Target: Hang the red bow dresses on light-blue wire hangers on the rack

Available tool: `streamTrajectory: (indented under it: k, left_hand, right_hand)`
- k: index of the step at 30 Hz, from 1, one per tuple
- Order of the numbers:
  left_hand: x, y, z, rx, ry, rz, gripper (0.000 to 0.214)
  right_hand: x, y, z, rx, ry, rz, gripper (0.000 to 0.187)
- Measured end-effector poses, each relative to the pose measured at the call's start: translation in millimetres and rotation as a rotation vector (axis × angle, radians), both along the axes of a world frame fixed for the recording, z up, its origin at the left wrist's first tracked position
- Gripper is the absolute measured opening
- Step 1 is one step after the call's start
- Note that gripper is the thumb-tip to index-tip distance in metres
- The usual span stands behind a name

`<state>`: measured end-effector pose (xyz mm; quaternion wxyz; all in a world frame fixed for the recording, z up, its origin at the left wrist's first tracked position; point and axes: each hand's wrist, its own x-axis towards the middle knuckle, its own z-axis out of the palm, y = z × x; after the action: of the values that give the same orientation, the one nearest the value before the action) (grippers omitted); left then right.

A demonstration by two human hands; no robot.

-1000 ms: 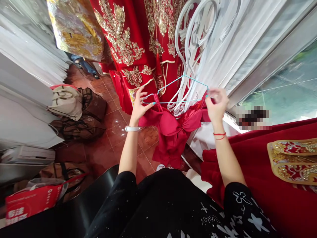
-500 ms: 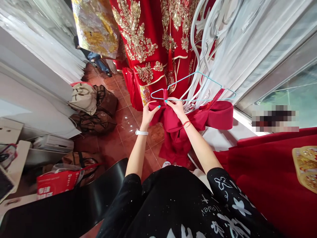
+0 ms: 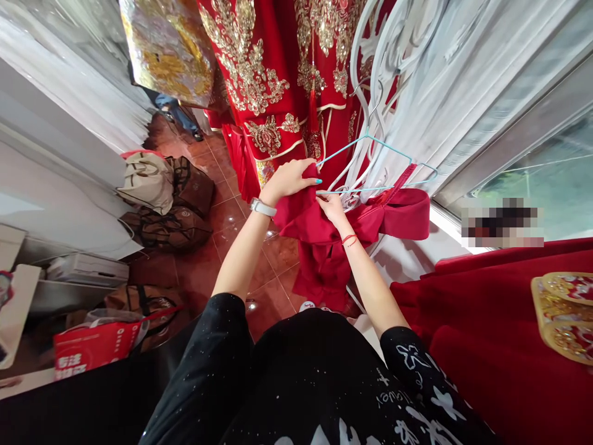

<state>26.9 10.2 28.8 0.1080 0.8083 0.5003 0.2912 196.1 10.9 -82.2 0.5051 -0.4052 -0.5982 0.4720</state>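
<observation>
A crimson dress [image 3: 324,262] hangs in front of me from a light-blue wire hanger [image 3: 389,146]. Its right strap [image 3: 402,182] loops over the hanger's right arm, and a wide folded piece stands out at that shoulder. My left hand [image 3: 291,180] is closed on the dress fabric near the left end of the hanger, lifting a fold over it. Just right of it, my right hand [image 3: 331,207] pinches the top edge of the dress below the hanger's bottom bar. The left strap and the hanger's left end are hidden behind hand and cloth.
Red gowns with gold embroidery [image 3: 264,80] hang behind the hanger, beside a white scrolled metal frame [image 3: 365,55]. Bags [image 3: 169,228] lie on the tiled floor at left. A red shopping bag [image 3: 95,346] stands lower left, and red cloth [image 3: 486,327] spreads at right.
My left hand has moved up to the hanger's left end, raising the dress fabric over the strap. My right hand has dropped slightly, still pinching the top edge.
</observation>
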Motion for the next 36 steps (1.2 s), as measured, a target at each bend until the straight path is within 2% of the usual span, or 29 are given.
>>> streamTrajectory:
  k: [2,4,6,9,10,11,14,15,16,17,21,23,25,28,32,36]
  left_hand:
    - [13.5,-4.4,-2.3,-0.043,0.027,0.056,0.031]
    - [19.1,-8.6,-7.1,-0.055,0.002,0.100,0.027]
    - [18.5,-9.5,-10.6,-0.059,-0.021,0.082,0.025]
    - [13.3,-4.2,-12.0,-0.057,-0.059,-0.022,0.023]
    - [11.6,-1.4,-11.9,-0.054,-0.072,-0.053,0.024]
    - [10.0,1.6,-11.8,-0.052,-0.081,-0.078,0.025]
    - [5.6,10.6,-11.8,-0.049,-0.097,-0.123,0.028]
    - [4.0,13.5,-11.8,-0.049,-0.106,-0.140,0.030]
    - [2.4,16.2,-11.6,-0.051,-0.120,-0.163,0.031]
    - [0.8,18.9,-11.2,-0.057,-0.134,-0.193,0.033]
    - [-3.3,27.9,-8.4,-0.089,-0.176,-0.292,0.038]
    - [-3.3,31.1,-7.2,-0.116,-0.188,-0.315,0.038]
    - [-2.3,32.7,-6.5,-0.147,-0.202,-0.333,0.037]
    - [-0.4,32.2,-6.4,-0.177,-0.226,-0.344,0.036]
    - [3.9,30.5,-7.3,-0.193,-0.236,-0.337,0.034]
    - [8.3,29.6,-7.8,-0.198,-0.207,-0.311,0.031]
  right_hand:
    - [22.3,-12.0,6.8,0.052,-0.058,0.041,0.024]
    - [60.5,-30.1,15.9,0.151,-0.115,-0.008,0.027]
    - [112.8,-47.2,24.6,0.235,-0.157,-0.254,0.031]
    - [198.1,-57.3,31.7,0.326,-0.180,-0.843,0.039]
    - [222.5,-56.3,32.2,0.321,-0.218,-0.921,0.046]
    - [243.2,-53.8,32.0,0.295,-0.255,-0.880,0.051]
    - [281.9,-44.6,29.9,0.150,-0.345,-0.475,0.047]
    - [288.9,-42.4,29.6,0.113,-0.375,-0.384,0.043]
    - [294.2,-40.7,29.9,0.093,-0.407,-0.359,0.040]
    - [298.6,-39.4,31.0,0.088,-0.437,-0.397,0.039]
    - [310.7,-30.8,44.9,0.161,-0.473,-0.735,0.033]
    - [312.7,-22.6,56.8,0.222,-0.480,-0.824,0.031]
    - [311.7,-13.7,70.5,0.272,-0.507,-0.849,0.031]
    - [306.9,-5.1,91.9,0.308,-0.554,-0.773,0.030]
    - [293.8,-5.5,118.5,0.320,-0.600,-0.567,0.026]
    - [267.7,-9.1,131.7,0.393,-0.631,-0.489,0.019]
